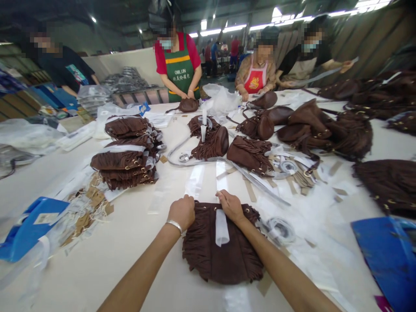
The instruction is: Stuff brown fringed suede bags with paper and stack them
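A dark brown fringed bag (227,255) lies flat on the table in front of me, its top edge pointing away. My left hand (182,211), with a silver bracelet at the wrist, is closed on the bag's top left corner. Near the middle of the top edge, my right hand (230,207) pinches the rim with its fingers bent over it. A translucent white strip (222,229) hangs from the top edge down the front of the bag. Metal eyelets show along that edge. The fingertips of both hands are partly hidden.
Stacked fringed bags (125,160) stand at left, beside loose tags (94,197) and a blue holder (34,227). More brown bags (312,125) are heaped at right, above a blue bin (386,255). Coiled clear strips (280,229) lie near my right forearm. Several co-workers stand across the table.
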The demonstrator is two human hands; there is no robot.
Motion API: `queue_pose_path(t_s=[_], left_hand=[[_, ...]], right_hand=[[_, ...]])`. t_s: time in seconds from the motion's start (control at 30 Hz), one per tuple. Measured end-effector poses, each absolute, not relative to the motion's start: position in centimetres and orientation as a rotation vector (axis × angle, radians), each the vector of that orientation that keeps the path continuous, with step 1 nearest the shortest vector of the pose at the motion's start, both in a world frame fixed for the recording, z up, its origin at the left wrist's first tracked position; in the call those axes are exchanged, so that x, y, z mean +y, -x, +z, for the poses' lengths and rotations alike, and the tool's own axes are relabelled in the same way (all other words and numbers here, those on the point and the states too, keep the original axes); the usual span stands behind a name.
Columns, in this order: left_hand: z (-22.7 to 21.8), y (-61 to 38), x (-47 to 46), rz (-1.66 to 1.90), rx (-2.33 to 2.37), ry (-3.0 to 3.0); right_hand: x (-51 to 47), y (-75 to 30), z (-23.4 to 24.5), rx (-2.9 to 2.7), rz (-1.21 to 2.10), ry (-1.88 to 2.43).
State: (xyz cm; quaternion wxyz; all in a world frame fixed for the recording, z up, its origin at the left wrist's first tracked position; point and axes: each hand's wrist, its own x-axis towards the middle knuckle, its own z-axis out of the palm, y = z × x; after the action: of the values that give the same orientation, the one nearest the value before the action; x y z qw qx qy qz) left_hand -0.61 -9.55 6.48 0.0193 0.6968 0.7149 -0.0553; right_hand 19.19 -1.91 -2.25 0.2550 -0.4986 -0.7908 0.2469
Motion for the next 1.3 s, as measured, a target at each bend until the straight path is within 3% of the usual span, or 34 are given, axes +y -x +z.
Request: queue_pose_path(t_s=[0.17, 0.23, 0.33, 0.47, 0.57, 0.63, 0.8, 0.97, 1.07, 1.2, 1.3], left_hand=[[7.6, -0.4, -11.7, 0.116, 2.320, -2.239], [7.1, -1.7, -12.4, 0.266, 2.009, -2.503], [5.1, -1.4, -13.5, 0.206, 1.613, -2.745], [2.1, 5.7, -15.8, 0.207, 2.006, -2.557], [2.2, 9.7, -17.1, 0.309, 2.393, -2.189], [3.7, 8.4, -16.8, 0.483, 2.456, -2.036], [5.8, -4.2, -10.9, 0.891, 1.910, -2.073], [1.3, -9.9, -7.0, 0.814, 1.713, -2.177], [-1.3, -9.0, -7.9, 0.703, 1.713, -2.272], [-1.8, -8.3, -8.8, 0.562, 1.740, -2.349], [-0.8, -9.0, -8.7, 0.474, 1.774, -2.375]], right_hand=[[-1.8, -19.0, -2.5, -2.164, 0.686, 1.352], [-1.9, -18.9, -2.4, -2.175, 0.677, 1.355], [-2.1, -19.0, -2.1, -2.189, 0.637, 1.374], [-2.1, -19.0, -1.9, -2.191, 0.582, 1.404], [-2.2, -19.0, -1.9, -2.182, 0.573, 1.411], [-2.2, -19.0, -1.9, -2.186, 0.581, 1.406], [-2.2, -18.6, -2.3, -2.214, 0.633, 1.379], [-1.9, -20.9, -0.5, -2.196, 0.690, 1.388], [-2.9, -26.7, 2.2, -2.145, 0.526, 1.467], [-6.8, -35.8, 4.5, -1.985, 0.191, 2.038], [-9.6, -39.1, 3.5, -2.033, 0.440, 2.289]])
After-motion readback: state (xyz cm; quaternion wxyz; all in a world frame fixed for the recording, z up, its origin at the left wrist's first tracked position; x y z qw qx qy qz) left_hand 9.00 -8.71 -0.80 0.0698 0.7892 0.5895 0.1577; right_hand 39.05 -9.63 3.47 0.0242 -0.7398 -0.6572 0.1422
